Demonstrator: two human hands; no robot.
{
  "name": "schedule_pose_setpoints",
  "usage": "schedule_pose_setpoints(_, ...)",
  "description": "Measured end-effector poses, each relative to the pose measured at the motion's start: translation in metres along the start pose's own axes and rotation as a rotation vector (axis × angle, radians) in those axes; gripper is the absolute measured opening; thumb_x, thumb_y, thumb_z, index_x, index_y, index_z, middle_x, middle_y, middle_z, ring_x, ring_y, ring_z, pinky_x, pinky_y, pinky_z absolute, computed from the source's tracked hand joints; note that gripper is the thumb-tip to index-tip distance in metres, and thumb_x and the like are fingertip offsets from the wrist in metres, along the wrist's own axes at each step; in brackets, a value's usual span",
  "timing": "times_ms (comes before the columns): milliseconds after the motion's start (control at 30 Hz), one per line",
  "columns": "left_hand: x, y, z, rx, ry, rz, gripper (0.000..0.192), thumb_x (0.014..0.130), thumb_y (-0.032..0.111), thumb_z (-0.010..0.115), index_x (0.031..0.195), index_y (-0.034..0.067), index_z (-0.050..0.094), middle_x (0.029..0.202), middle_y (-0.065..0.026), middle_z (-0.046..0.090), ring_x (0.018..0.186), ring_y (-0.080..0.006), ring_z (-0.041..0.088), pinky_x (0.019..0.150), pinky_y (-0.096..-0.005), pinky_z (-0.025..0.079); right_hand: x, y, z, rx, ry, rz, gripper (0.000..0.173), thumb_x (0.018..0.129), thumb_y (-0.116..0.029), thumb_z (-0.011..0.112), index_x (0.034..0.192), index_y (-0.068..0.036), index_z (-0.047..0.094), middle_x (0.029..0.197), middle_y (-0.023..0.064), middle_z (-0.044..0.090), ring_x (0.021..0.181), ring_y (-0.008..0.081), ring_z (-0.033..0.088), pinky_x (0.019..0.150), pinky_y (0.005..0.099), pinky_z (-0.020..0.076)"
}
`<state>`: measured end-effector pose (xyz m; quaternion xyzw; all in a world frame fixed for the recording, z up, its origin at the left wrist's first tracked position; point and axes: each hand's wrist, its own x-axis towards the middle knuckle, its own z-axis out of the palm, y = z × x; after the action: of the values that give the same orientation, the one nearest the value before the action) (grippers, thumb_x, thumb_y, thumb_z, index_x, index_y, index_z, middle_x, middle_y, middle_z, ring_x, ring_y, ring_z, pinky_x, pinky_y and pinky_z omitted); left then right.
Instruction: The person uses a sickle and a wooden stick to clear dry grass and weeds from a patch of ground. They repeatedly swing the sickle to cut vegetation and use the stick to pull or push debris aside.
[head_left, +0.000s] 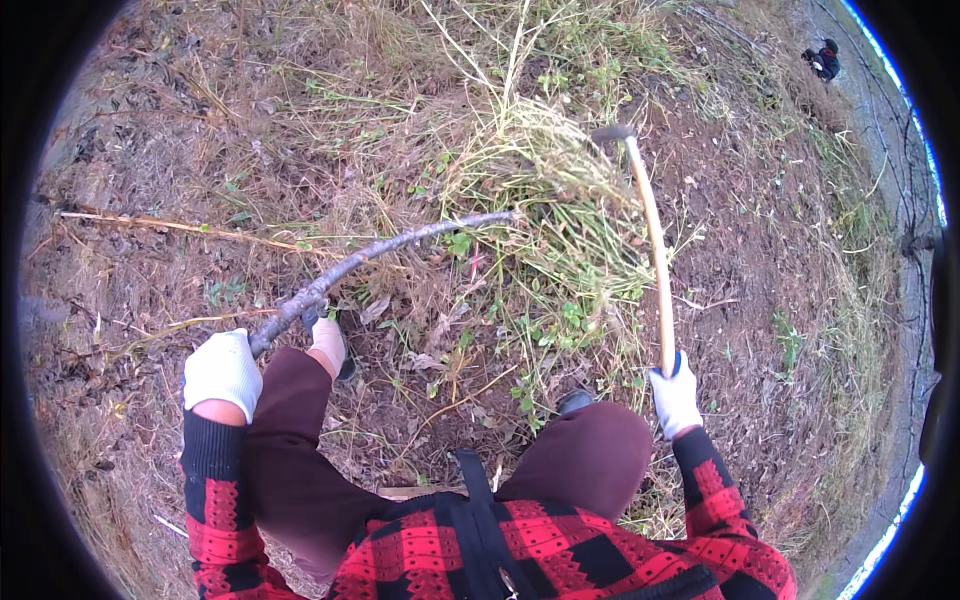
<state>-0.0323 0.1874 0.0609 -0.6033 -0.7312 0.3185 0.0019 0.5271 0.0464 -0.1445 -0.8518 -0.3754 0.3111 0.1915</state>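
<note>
My left hand (222, 375), in a white knit glove, grips the lower end of a curved bare branch (375, 249), whose far end rests at or just over the cut grass. My right hand (676, 394), in a white glove with blue on it, is closed around the wooden handle of a sickle (654, 225). The sickle's dark metal head, slightly blurred, is at the top of the handle, beside the heap of green and yellow grass stalks (570, 217). That heap lies between the branch tip and the sickle.
Dry grass, dead leaves and low green weeds cover the ground (750, 300). A long dry stalk (187, 225) lies at the left. My knees and shoes are below the heap. A person (825, 61) in dark clothes is far off at the upper right, near a grey paved strip (885, 150).
</note>
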Motion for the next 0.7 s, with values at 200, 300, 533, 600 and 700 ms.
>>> schedule_pose_setpoints(200,0.000,0.030,0.012,-0.138,0.032,0.044,0.020,0.094,0.022,0.054,0.096,0.008,0.069,0.090,-0.0175,0.072,0.087,-0.0372,0.071,0.077,-0.0487,0.056,0.168,-0.139,0.072,-0.068,0.265,-0.356,0.036,0.088,-0.021,0.070,0.107,0.002,0.051,0.092,0.0281,0.068,0.087,0.0452,0.068,0.074,0.0493,0.0539)
schedule_pose_setpoints(300,0.016,0.041,0.026,-0.208,-0.143,0.103,0.027,0.085,0.026,0.066,0.103,0.007,0.066,0.097,-0.0191,0.072,0.092,-0.0385,0.070,0.081,-0.0489,0.056,0.224,-0.206,0.109,-0.162,0.186,-0.379,0.034,0.088,-0.022,0.064,0.107,0.003,0.053,0.098,0.0294,0.068,0.094,0.0458,0.068,0.081,0.0506,0.0543)
schedule_pose_setpoints(533,0.024,0.033,0.036,-0.197,-0.197,0.189,0.034,0.085,0.029,0.066,0.110,0.006,0.063,0.098,-0.0212,0.071,0.095,-0.0395,0.069,0.084,-0.0491,0.056,0.201,-0.222,0.164,-0.342,-0.085,-0.388,0.030,0.095,-0.021,0.051,0.114,0.002,0.050,0.103,0.0305,0.068,0.099,0.0461,0.067,0.085,0.0506,0.0542)
schedule_pose_setpoints(600,0.019,0.025,0.035,-0.224,-0.233,0.148,0.036,0.084,0.029,0.069,0.111,0.006,0.063,0.100,-0.0198,0.071,0.096,-0.0396,0.069,0.084,-0.0489,0.056,0.155,-0.170,0.138,-0.362,-0.149,-0.452,0.030,0.093,-0.016,0.053,0.115,0.003,0.047,0.099,0.0340,0.066,0.095,0.0484,0.067,0.083,0.0510,0.0548)
schedule_pose_setpoints(700,0.006,0.016,0.031,-0.239,-0.146,0.176,0.024,0.094,0.027,0.052,0.103,0.008,0.065,0.093,-0.0183,0.072,0.090,-0.0389,0.070,0.080,-0.0500,0.055,0.069,-0.097,0.082,-0.444,-0.216,-0.226,0.041,0.089,-0.018,0.066,0.117,0.002,0.045,0.099,0.0332,0.066,0.093,0.0486,0.067,0.079,0.0531,0.0542)
